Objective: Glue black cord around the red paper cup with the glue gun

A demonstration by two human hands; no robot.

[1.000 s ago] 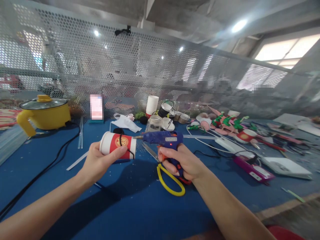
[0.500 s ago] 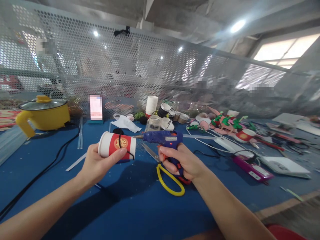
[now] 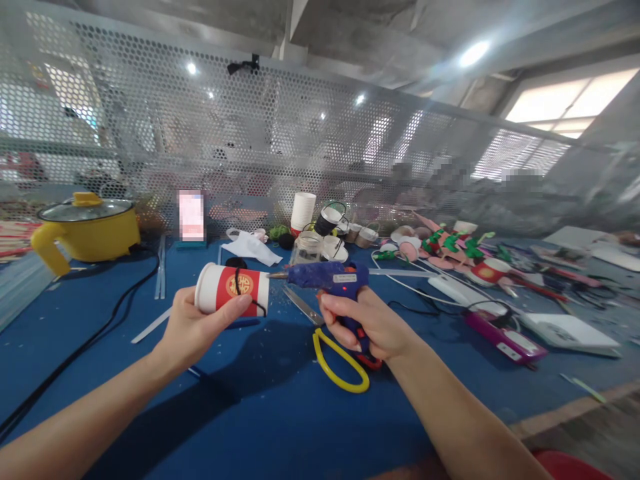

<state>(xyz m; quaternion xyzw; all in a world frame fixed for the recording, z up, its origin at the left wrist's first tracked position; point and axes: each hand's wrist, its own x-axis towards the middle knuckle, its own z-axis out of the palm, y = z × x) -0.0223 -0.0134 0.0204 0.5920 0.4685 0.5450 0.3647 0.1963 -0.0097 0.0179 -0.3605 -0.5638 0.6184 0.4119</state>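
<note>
My left hand (image 3: 193, 327) holds a red-and-white paper cup (image 3: 231, 289) on its side, rim to the left, with a black cord looped over it under my thumb. My right hand (image 3: 373, 323) grips a blue hot glue gun (image 3: 327, 277) by its handle, its metal nozzle pointing left and nearly touching the cup's base end. Yellow-handled scissors (image 3: 340, 363) lie on the blue table (image 3: 260, 413) just below and partly under my right hand.
A yellow electric pot (image 3: 87, 227) stands far left with a black cable (image 3: 85, 343) running forward. A stack of white cups (image 3: 304, 210), a glass jar (image 3: 307, 247) and small craft pieces sit behind. Decorated cups (image 3: 487, 270), a purple device (image 3: 505, 337) and white box lie right. Perforated metal screen behind.
Both hands and their objects stay almost where they were; the cup has shifted very slightly left, and the view has drifted a little.
</note>
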